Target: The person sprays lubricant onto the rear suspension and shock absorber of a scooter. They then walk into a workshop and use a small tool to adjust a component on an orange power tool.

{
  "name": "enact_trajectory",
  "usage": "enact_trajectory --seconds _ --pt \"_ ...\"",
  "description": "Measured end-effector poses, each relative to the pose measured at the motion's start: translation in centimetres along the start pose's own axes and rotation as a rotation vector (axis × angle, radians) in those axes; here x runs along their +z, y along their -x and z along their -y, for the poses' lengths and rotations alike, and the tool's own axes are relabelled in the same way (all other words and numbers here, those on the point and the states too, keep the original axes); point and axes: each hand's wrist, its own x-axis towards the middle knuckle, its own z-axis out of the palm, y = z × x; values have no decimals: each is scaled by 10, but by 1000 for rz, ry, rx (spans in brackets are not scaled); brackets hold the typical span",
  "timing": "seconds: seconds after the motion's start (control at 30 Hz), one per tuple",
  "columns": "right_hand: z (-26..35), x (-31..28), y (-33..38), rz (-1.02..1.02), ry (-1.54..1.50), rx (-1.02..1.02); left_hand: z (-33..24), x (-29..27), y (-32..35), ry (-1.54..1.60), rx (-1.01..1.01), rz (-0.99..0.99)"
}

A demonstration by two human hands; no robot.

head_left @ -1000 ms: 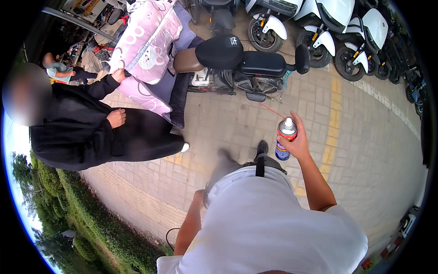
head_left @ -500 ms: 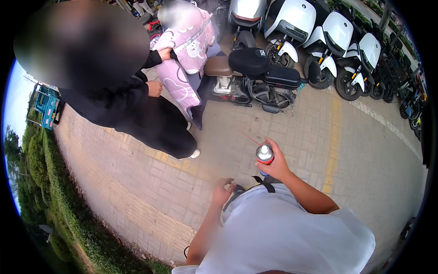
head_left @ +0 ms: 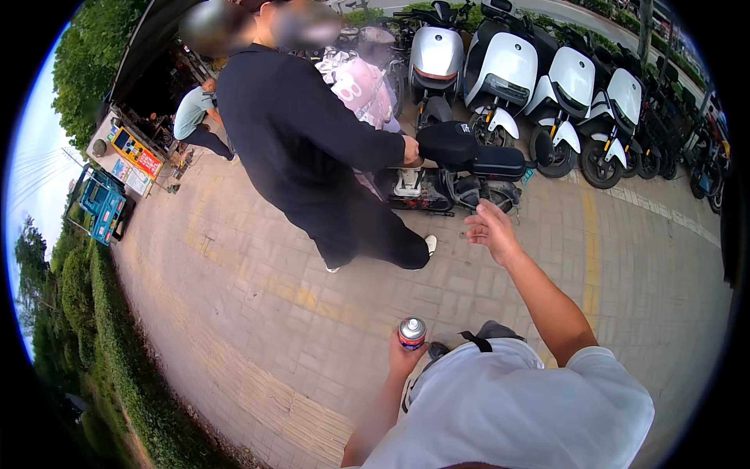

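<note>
My left hand [head_left: 405, 361] is closed around a small spray can [head_left: 412, 331] with a silver top, held upright low in front of my body. My right hand [head_left: 491, 229] is raised and stretched forward with its fingers spread, holding nothing. It points toward a black scooter [head_left: 461, 168] parked just ahead. A person in black clothes [head_left: 312, 148] stands close in front of me, one hand resting on that scooter's seat.
A row of white and black scooters [head_left: 547, 86] lines the far side of the brick pavement [head_left: 258, 313]. Another person in a pale shirt [head_left: 195, 117] bends near a stall at the left. A green hedge [head_left: 101, 344] borders the pavement's left edge.
The spray can has passed from my right hand to my left. My right hand has lifted away, open, toward the black scooter. The view has tilted up toward the standing person.
</note>
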Motion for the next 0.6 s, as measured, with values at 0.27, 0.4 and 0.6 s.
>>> enact_trajectory --seconds 0.27,0.4,0.6 --pt "-108 -100 47 223 558 -74 46 -27 88 -248 -311 -85" --pt "-205 -211 122 160 1053 197 76 -42 122 -195 -509 -120" --pt "-314 -375 276 -18 1283 704 15 -34 137 -269 -579 -85"
